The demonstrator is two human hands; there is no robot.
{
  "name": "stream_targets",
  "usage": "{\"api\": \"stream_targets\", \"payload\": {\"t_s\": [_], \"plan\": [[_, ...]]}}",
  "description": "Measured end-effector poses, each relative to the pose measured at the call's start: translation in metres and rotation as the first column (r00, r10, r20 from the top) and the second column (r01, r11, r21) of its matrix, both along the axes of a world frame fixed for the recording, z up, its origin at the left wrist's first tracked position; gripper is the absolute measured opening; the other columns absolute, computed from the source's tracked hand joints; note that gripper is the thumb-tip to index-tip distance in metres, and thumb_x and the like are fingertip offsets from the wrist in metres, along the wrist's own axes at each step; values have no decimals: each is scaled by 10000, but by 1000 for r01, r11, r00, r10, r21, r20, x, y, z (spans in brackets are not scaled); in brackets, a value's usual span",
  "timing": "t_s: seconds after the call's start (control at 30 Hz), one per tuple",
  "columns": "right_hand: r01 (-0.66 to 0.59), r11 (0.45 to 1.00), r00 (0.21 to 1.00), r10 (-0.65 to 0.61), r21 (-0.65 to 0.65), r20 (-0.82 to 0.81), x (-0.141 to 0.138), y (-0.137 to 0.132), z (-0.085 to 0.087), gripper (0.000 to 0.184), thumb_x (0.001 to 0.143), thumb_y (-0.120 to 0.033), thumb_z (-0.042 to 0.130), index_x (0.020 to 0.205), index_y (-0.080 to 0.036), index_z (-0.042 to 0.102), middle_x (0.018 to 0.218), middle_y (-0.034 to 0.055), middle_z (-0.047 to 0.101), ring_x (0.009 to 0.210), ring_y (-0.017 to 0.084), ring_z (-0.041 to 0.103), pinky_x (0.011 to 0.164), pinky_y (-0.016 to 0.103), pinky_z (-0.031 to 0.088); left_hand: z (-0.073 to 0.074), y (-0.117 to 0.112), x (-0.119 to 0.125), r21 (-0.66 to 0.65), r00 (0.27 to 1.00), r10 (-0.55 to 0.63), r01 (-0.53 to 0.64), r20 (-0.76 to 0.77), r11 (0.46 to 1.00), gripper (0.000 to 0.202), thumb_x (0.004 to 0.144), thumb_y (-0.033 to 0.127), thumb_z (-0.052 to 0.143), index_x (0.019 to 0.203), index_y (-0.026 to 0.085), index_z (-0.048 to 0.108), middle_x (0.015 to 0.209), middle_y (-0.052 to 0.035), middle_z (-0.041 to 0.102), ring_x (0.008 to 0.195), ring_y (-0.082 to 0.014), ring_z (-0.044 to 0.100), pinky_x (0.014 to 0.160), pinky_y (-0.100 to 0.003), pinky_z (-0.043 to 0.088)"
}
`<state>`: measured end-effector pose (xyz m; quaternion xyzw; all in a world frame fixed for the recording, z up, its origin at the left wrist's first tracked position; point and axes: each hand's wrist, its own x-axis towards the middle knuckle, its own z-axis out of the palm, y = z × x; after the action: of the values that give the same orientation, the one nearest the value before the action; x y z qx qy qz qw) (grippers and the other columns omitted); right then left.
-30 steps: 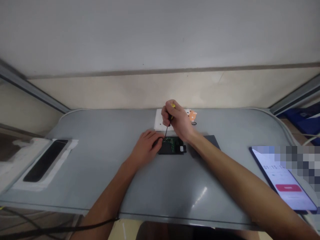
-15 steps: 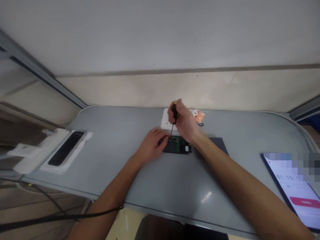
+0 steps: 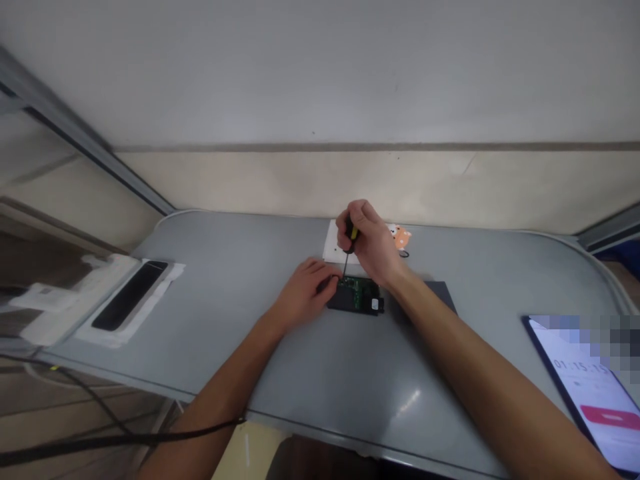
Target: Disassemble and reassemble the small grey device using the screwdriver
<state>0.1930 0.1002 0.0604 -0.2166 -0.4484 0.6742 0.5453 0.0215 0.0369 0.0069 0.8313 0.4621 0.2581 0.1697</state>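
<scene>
In the middle of the table lies an opened black electronic device [image 3: 356,297] with a green circuit board showing along its upper part. My left hand [image 3: 307,290] is closed on its left end, thumb and fingers at the edge. A screwdriver [image 3: 351,239] with a black and yellow handle stands almost upright in the fist of my right hand [image 3: 369,233]. Its thin shaft runs down to the board beside my left fingertips; the tip is too small to make out. A dark flat panel [image 3: 441,297] rests to the right, partly under my right forearm.
Behind my right hand lie a white sheet [image 3: 333,243] and an orange and white animal-shaped charm [image 3: 401,238]. A tablet [image 3: 575,380] showing a timer is at the right. A black phone [image 3: 131,297] lies on white paper at the left. A black cable [image 3: 125,439] crosses the lower left.
My right hand has turned slightly on the screwdriver handle, its thumb now bent round it. My left hand and the device stay together; the view has shifted a little.
</scene>
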Motion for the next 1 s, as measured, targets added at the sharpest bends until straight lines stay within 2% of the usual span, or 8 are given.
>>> {"api": "stream_targets", "payload": {"t_s": [0.13,0.23,0.37,0.47,0.57,0.67,0.83,1.0], "plan": [[-143,990,990,143,14,-8,6,4,0,416,952,-643,633,903,-232,587,808,8,539,707,137,534,636,290,446,0,-1,1,2,1000,0,0,13,1000,206,1072,262,479,1055,228,681,976,-30,723,951,-225,570,966,-406,470],[-204,978,976,201,-32,-82,7,4,1,490,971,-699,555,858,-223,584,699,-18,424,607,120,412,531,260,345,-1,0,1,4,1000,-2,2,11,1000,204,1073,271,478,1036,227,675,955,-27,721,933,-225,569,957,-406,466],[-187,980,971,174,-63,-165,5,3,2,415,989,-629,586,872,-233,550,641,-50,366,533,98,285,482,237,235,0,1,2,12,1000,-3,3,7,1000,206,1069,266,477,1018,221,671,923,-26,712,900,-221,557,909,-390,462],[-155,985,979,143,-75,-148,6,4,3,398,975,-588,635,834,-233,526,678,-30,475,570,103,422,533,236,356,1,1,1,18,1000,-8,8,4,1000,205,1071,262,473,1025,222,669,929,-27,709,907,-221,556,910,-385,458],[-181,980,981,175,-83,-80,9,7,4,459,959,-657,613,826,-221,566,753,4,554,683,129,569,638,257,466,1,1,1,23,1000,-14,14,6,1000,208,1072,257,468,1026,217,667,926,-29,703,902,-219,550,921,-387,456],[-225,971,973,219,-87,-66,8,9,5,495,964,-681,585,816,-209,585,691,-14,496,603,105,492,576,237,420,0,1,0,22,1000,-16,16,4,1000,217,1075,261,463,1032,215,670,911,-29,697,894,-219,544,914,-387,455],[-70,985,993,54,-155,-104,-2,3,8,504,1021,-572,532,678,-211,457,568,-65,313,484,71,248,447,202,232,0,1,-1,24,1000,-15,15,-12,1000,235,1081,272,449,1046,220,676,943,-33,711,914,-224,560,933,-401,455],[68,983,995,-80,-172,-64,-8,0,10,487,1027,-504,506,643,-222,403,529,-75,280,452,69,203,413,199,185,0,1,-1,21,1000,-6,6,-15,1000,245,1083,295,446,1052,227,679,929,-34,710,907,-227,569,924,-406,466]]}}
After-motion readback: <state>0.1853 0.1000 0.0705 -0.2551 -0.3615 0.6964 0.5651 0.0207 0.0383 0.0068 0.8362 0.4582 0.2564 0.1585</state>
